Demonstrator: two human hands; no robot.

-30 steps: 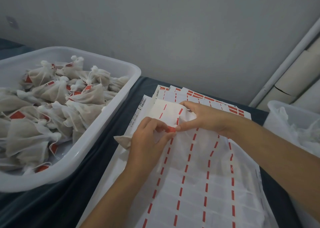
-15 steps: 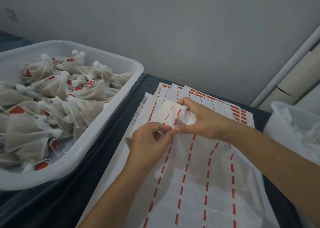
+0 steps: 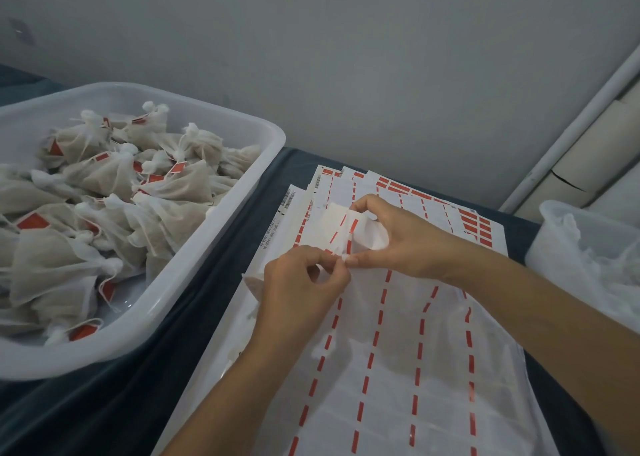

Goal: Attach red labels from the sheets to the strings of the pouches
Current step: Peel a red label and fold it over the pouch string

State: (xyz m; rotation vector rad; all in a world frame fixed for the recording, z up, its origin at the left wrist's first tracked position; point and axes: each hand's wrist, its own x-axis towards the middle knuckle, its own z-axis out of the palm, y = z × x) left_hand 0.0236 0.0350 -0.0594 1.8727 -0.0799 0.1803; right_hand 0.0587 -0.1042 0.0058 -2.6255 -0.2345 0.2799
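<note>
My left hand [image 3: 304,282] and my right hand [image 3: 401,244] meet fingertip to fingertip over the top label sheet [image 3: 415,369]. Between the pinching fingers sits a small red label [image 3: 333,253], mostly hidden. A beige mesh pouch [image 3: 252,282] pokes out from under my left hand, and its string is covered by the fingers. My right hand also rests on a curled-back flap of the sheet [image 3: 346,227]. The sheet is largely stripped, with thin red strips left in dashed columns.
A white tub [image 3: 242,209] at the left holds several labelled pouches [image 3: 173,185]. More label sheets [image 3: 478,223] fan out behind my hands. A translucent bin [image 3: 554,233] with white mesh stands at the right. A dark cloth [image 3: 225,282] covers the table, and a grey wall is close behind.
The red label, plain between the fingertips a second ago, is now almost covered as both hands pinch closer. The view has shifted slightly; the hands stay in place.
</note>
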